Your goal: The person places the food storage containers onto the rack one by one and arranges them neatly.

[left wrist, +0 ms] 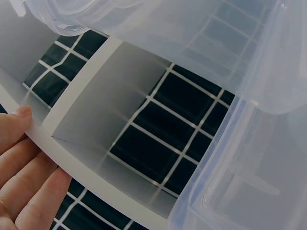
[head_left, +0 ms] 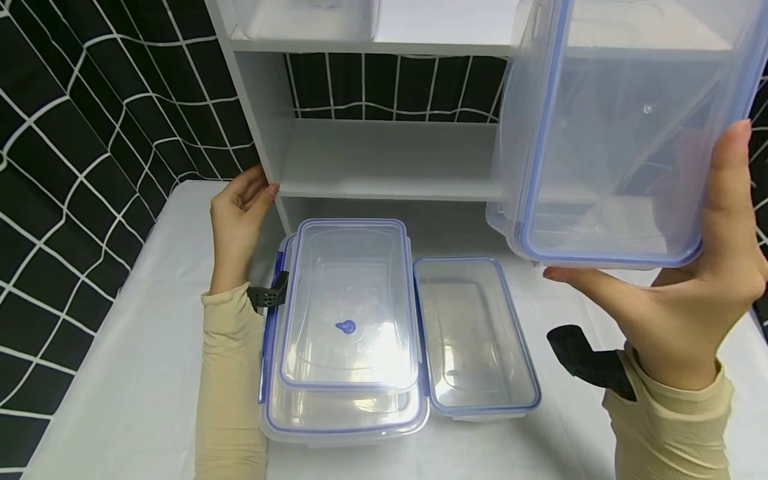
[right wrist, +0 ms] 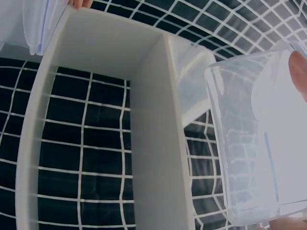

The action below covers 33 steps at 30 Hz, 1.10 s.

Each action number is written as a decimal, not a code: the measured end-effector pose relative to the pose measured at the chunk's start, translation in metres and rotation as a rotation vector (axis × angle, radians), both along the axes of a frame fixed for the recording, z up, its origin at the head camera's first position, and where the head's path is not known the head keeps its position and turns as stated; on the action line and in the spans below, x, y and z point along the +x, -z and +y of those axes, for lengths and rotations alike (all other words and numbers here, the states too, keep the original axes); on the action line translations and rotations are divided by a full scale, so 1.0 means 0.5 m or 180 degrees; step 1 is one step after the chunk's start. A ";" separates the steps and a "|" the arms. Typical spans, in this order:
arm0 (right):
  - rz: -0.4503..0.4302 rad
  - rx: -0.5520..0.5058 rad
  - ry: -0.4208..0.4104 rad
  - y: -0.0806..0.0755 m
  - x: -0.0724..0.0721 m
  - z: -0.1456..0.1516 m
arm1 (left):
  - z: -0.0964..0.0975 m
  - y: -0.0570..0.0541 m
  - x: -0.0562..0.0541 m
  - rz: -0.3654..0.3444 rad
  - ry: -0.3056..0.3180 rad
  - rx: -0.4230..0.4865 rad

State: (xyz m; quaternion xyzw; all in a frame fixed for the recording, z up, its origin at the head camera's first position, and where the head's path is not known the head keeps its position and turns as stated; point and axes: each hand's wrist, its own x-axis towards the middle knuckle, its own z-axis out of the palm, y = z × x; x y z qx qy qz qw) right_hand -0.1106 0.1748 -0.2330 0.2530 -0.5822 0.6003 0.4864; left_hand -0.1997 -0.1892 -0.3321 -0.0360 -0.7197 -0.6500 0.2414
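Note:
My left hand [head_left: 237, 220] grips the left side panel [head_left: 258, 113] of a white shelf unit [head_left: 390, 160]. Its thumb lies on the panel's front edge, with the fingers around the outer face. In the left wrist view, the fingers [left wrist: 36, 191] press along that panel. At the right, my right hand [head_left: 708, 280] holds up a large clear food container [head_left: 624, 153] with a blue rim. The thumb is under its lower end, and a finger runs along its right side. The container is tilted in front of the shelf's right part, hiding it.
Below the shelf, a clear lidded container [head_left: 351, 293] with a blue vent plug lies on a larger container [head_left: 348, 420]. A smaller one [head_left: 477, 333] stands right beside them on the white table [head_left: 108, 360]. Another clear container [head_left: 309, 20] sits on the upper shelf.

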 end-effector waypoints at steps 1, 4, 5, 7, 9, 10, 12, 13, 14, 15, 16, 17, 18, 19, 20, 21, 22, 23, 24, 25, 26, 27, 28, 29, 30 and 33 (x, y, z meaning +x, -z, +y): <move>0.0018 0.0059 0.0090 -0.003 -0.004 -0.004 | 0.000 0.000 0.000 -0.0004 -0.0001 0.0002; 0.0025 0.0226 0.0327 -0.011 -0.014 -0.014 | 0.001 -0.002 0.000 -0.0022 0.0011 0.0064; 0.0032 0.0260 0.0370 -0.014 -0.018 -0.017 | 0.001 -0.002 0.000 -0.0030 0.0015 0.0083; 0.0005 0.0311 0.0432 -0.021 -0.023 -0.022 | 0.002 -0.003 0.000 -0.0038 0.0019 0.0095; -0.0036 0.0365 0.0459 -0.028 -0.026 -0.028 | 0.003 -0.004 0.000 -0.0038 0.0026 0.0082; -0.0061 0.0390 0.0497 -0.032 -0.029 -0.032 | 0.003 -0.004 0.000 -0.0035 0.0022 0.0069; -0.0111 0.0421 0.0484 -0.040 -0.033 -0.041 | 0.003 -0.005 -0.001 -0.0033 0.0009 0.0016; -0.0133 0.0443 0.0485 -0.044 -0.035 -0.046 | 0.003 -0.005 -0.001 -0.0037 0.0006 0.0009; -0.0153 0.0459 0.0494 -0.047 -0.039 -0.050 | 0.003 -0.004 -0.001 -0.0042 0.0000 0.0008; -0.0176 0.0478 0.0501 -0.051 -0.042 -0.054 | 0.003 -0.004 -0.002 -0.0043 -0.0008 0.0008; -0.0198 0.0499 0.0511 -0.055 -0.045 -0.058 | 0.004 -0.003 -0.002 -0.0044 -0.0018 0.0005; -0.0211 0.0522 0.0508 -0.059 -0.048 -0.062 | 0.004 -0.003 -0.003 -0.0050 -0.0021 0.0014; -0.0239 0.0536 0.0500 -0.063 -0.050 -0.065 | 0.004 -0.003 -0.003 -0.0055 -0.0024 0.0023; -0.0262 0.0560 0.0491 -0.067 -0.053 -0.066 | 0.004 -0.002 -0.003 -0.0059 -0.0026 0.0033; -0.0290 0.0573 0.0469 -0.071 -0.056 -0.068 | 0.004 -0.002 -0.003 -0.0058 -0.0029 0.0038; -0.0309 0.0584 0.0433 -0.076 -0.059 -0.069 | 0.004 -0.001 -0.003 -0.0058 -0.0030 0.0041; -0.0327 0.0586 0.0395 -0.080 -0.063 -0.071 | 0.004 -0.001 -0.003 -0.0061 -0.0028 0.0047; -0.0339 0.0578 0.0347 -0.084 -0.067 -0.073 | 0.004 -0.001 -0.003 -0.0062 -0.0025 0.0055; -0.0360 0.0564 0.0287 -0.088 -0.070 -0.075 | 0.004 -0.001 -0.003 -0.0063 -0.0022 0.0049; -0.0374 0.0561 0.0254 -0.092 -0.075 -0.077 | 0.004 -0.001 -0.004 -0.0065 -0.0016 0.0049; -0.0386 0.0576 0.0245 -0.095 -0.079 -0.079 | 0.004 -0.001 -0.004 -0.0060 -0.0011 0.0047; -0.0407 0.0600 0.0242 -0.097 -0.083 -0.080 | 0.004 -0.001 -0.003 -0.0060 -0.0009 0.0049; -0.0429 0.0612 0.0222 -0.101 -0.087 -0.083 | 0.004 -0.001 -0.003 -0.0060 -0.0004 0.0041; -0.0456 0.0615 0.0196 -0.104 -0.089 -0.085 | 0.004 -0.002 -0.003 -0.0058 0.0002 0.0032; -0.0468 0.0646 0.0180 -0.108 -0.092 -0.088 | 0.004 -0.002 -0.002 -0.0055 0.0005 0.0034; -0.0455 0.0646 0.0036 -0.118 -0.099 -0.096 | 0.003 -0.003 -0.001 -0.0065 0.0005 0.0067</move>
